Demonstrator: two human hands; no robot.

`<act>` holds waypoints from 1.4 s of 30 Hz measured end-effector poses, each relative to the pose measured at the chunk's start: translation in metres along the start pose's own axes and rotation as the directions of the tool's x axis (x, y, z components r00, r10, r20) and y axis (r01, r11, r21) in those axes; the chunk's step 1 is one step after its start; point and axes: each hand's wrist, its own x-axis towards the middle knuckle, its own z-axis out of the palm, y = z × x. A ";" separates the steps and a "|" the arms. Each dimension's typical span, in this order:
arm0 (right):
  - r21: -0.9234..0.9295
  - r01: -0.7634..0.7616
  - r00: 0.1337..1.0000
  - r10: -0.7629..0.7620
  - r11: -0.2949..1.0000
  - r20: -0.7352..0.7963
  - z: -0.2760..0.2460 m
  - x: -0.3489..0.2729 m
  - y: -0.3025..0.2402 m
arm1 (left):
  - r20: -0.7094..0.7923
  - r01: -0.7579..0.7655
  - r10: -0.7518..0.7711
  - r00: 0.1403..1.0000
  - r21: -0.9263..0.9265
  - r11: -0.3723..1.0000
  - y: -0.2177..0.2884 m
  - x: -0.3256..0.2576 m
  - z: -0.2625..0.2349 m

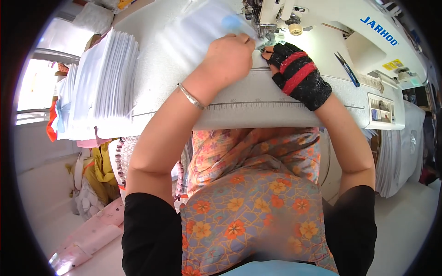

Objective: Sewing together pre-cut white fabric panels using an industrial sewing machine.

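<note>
My left hand (231,60), bare and with a silver bracelet at the wrist, is closed on the near right corner of a white sheet (198,30). The sheet is smeared by motion and bears a light blue round spot; its material cannot be told. Close by on the right, my right hand (294,69) wears a black fingerless glove with red stripes. Its fingers are bent and pressed together beside the needle area of a white sewing machine (322,16). What they grip, if anything, is hidden.
A tall stack of white folded sheets (108,78) stands at the table's left. Right of my gloved hand lie dark thread snips (347,69). A small compartment tray (381,110) sits at the table's right front corner. More white sheets (391,158) hang below on the right.
</note>
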 end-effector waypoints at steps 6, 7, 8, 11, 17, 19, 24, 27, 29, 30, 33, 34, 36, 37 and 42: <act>0.022 -0.083 0.996 0.084 0.996 -0.038 0.001 0.001 0.007 | -0.047 -0.172 0.168 0.985 -0.108 0.979 -0.023 -0.021 0.012; 0.036 -0.017 0.995 0.020 0.999 -0.095 0.002 0.002 0.006 | -0.240 -0.234 0.194 0.951 -0.149 0.961 -0.023 -0.025 0.015; 0.047 0.050 0.987 -0.042 0.998 -0.152 0.002 0.003 0.005 | -0.240 -0.230 0.191 0.952 -0.150 0.961 -0.018 -0.028 0.020; 0.055 0.087 0.994 -0.083 0.995 -0.071 0.000 -0.001 0.003 | -0.292 -0.124 0.102 0.951 -0.057 0.991 0.012 -0.034 0.016; -0.004 0.116 0.992 -0.116 0.993 -0.058 0.001 -0.005 0.007 | -0.178 -0.147 0.110 0.978 -0.212 0.966 0.021 -0.042 0.006; 0.015 0.107 0.993 -0.106 0.994 -0.057 0.003 -0.004 0.005 | -0.219 -0.133 0.096 0.971 -0.163 0.978 0.018 -0.041 0.007; 0.011 0.078 0.997 -0.078 0.997 -0.024 -0.006 -0.002 -0.004 | -0.256 -0.156 0.113 0.960 -0.154 0.976 0.019 -0.040 0.009; 0.026 0.072 0.997 -0.072 0.997 0.011 -0.007 -0.002 -0.004 | -0.267 -0.170 0.116 0.957 -0.187 0.968 0.017 -0.037 0.010; -0.038 0.101 0.994 -0.102 0.994 -0.031 -0.004 -0.004 -0.002 | -0.296 -0.172 0.108 0.949 -0.196 0.965 0.013 -0.032 0.013; -0.034 0.105 0.994 -0.106 0.994 -0.028 -0.004 -0.003 -0.004 | -0.314 -0.163 0.102 0.944 -0.174 0.971 0.010 -0.030 0.014; -0.025 0.085 0.996 -0.085 0.996 -0.011 -0.007 0.001 -0.010 | -0.322 -0.145 0.088 0.943 -0.155 0.977 0.002 -0.024 0.018; -0.035 0.057 0.998 -0.057 0.998 0.008 -0.007 0.002 -0.011 | -0.314 -0.141 0.086 0.946 -0.157 0.978 -0.001 -0.022 0.020; -0.046 0.031 0.999 -0.030 0.998 0.030 -0.006 0.004 -0.011 | -0.318 -0.139 0.087 0.944 -0.144 0.980 -0.005 -0.017 0.024; -0.048 0.046 0.999 -0.045 0.998 0.016 -0.006 0.004 -0.010 | -0.323 -0.142 0.093 0.942 -0.130 0.981 -0.007 -0.014 0.026; -0.068 0.036 0.999 -0.033 0.997 0.035 -0.003 0.006 -0.009 | -0.261 -0.105 0.066 0.963 -0.138 0.985 -0.021 -0.002 0.029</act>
